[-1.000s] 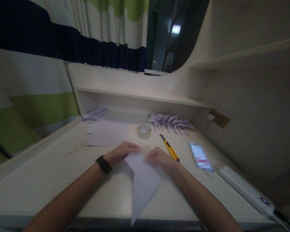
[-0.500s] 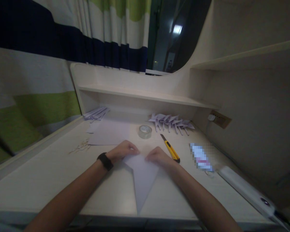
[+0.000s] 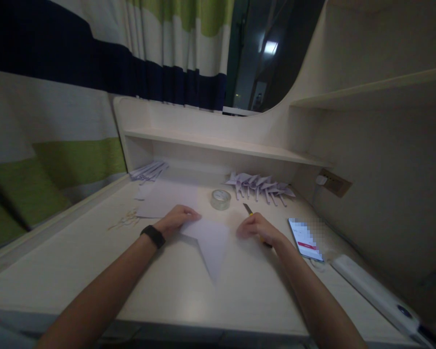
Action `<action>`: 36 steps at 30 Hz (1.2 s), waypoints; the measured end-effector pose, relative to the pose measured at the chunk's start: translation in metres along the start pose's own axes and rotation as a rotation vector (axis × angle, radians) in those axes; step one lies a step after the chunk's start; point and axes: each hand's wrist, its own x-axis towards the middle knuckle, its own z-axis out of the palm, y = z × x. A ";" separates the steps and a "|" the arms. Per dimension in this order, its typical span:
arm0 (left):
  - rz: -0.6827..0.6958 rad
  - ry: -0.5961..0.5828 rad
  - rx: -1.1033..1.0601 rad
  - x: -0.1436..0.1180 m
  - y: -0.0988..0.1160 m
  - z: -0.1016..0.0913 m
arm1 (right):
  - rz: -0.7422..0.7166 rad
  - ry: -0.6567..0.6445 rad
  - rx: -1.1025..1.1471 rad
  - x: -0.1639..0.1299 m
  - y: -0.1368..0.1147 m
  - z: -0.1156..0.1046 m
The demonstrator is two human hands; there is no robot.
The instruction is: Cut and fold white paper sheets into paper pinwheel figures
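A folded sheet of white paper (image 3: 211, 242) with a long point towards me lies at the middle of the desk. My left hand (image 3: 180, 217), with a black band on its wrist, pinches the sheet's upper left corner. Apart from the paper, my right hand (image 3: 255, 228) is over the yellow utility knife (image 3: 265, 241) and covers its middle. The fingers are curled and blurred, and I cannot tell whether they touch the knife. Just beyond the paper sits a roll of clear tape (image 3: 221, 199).
White paper pinwheels (image 3: 259, 185) stand in a row at the back right. Flat paper sheets (image 3: 167, 194), rolled paper sticks (image 3: 149, 170) and thin pale strips (image 3: 125, 219) lie on the left. A phone (image 3: 305, 240) and a white power strip (image 3: 374, 288) are on the right.
My right hand has let go of the paper and moved right, over the knife. The paper has shifted away from me, its corner still in my left hand. The view has turned slightly.
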 end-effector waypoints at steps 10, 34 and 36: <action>0.067 -0.167 0.068 -0.001 -0.005 0.026 | -0.059 0.197 -0.058 0.015 0.010 0.042; -0.008 -0.422 0.141 -0.003 -0.001 0.009 | -0.033 0.220 0.050 0.002 0.003 0.002; 0.007 -0.413 0.184 -0.002 0.001 0.000 | -0.040 0.253 0.055 0.004 0.005 0.001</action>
